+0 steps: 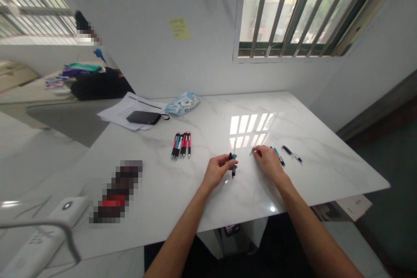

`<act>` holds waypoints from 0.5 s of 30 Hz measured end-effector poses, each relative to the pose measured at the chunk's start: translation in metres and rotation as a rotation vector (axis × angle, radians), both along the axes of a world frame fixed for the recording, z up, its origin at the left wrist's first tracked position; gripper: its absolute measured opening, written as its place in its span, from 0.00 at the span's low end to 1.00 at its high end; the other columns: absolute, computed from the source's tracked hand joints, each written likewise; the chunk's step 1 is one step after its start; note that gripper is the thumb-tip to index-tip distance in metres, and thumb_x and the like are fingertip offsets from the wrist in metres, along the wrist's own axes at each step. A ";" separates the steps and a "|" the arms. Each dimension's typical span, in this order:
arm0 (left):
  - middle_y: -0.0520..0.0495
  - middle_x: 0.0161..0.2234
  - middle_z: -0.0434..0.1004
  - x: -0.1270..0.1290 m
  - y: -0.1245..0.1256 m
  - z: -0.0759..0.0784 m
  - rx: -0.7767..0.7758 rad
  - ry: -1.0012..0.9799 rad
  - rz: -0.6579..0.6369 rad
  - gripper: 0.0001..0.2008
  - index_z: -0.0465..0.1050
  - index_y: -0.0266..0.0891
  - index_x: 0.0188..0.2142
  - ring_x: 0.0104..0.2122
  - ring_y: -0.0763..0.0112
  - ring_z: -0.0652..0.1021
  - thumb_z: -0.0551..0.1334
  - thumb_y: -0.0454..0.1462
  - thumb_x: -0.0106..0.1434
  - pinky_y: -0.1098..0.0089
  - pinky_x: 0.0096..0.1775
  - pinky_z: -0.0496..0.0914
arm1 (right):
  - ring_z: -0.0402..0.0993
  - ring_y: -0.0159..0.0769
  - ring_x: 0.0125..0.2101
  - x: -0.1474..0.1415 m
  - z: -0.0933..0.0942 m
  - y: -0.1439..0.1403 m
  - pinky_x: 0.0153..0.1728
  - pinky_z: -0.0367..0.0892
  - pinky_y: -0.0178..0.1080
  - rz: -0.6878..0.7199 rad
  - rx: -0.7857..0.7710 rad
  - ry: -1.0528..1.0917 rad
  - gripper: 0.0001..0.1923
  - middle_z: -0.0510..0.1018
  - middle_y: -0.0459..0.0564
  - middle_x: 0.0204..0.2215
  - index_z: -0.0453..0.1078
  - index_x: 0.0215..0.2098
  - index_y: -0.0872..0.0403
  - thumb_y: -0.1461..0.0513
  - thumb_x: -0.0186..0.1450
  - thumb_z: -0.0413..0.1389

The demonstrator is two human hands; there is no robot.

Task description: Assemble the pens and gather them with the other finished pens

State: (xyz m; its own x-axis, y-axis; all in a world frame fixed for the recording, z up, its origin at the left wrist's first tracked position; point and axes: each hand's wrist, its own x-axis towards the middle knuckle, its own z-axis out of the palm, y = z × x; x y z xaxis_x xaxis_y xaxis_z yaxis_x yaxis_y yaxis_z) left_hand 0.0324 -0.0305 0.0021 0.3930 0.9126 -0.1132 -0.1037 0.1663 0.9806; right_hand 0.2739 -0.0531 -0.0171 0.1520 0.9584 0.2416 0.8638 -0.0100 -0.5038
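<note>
Blue pen (233,166) upright over the tabletop (325,169), in closed grip of left hand (217,170). Just to the right, right hand (267,159), grip pinched on a thin part (251,153), too small to tell. Beside it, pen pieces (292,154). Further left, row of pens (181,144).

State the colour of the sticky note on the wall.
Yellow: the sticky note shows in the head view, left of the window.

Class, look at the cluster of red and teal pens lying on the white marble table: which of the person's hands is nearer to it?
Left. The left hand is just right of the pen cluster; the right hand lies farther right.
</note>
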 end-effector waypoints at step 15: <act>0.39 0.38 0.86 -0.003 0.006 -0.004 -0.001 0.026 0.120 0.28 0.82 0.32 0.45 0.34 0.61 0.86 0.76 0.53 0.54 0.62 0.40 0.81 | 0.79 0.38 0.41 -0.013 0.019 0.055 0.48 0.70 0.38 0.484 -0.059 -0.009 0.11 0.83 0.52 0.42 0.83 0.43 0.52 0.70 0.67 0.60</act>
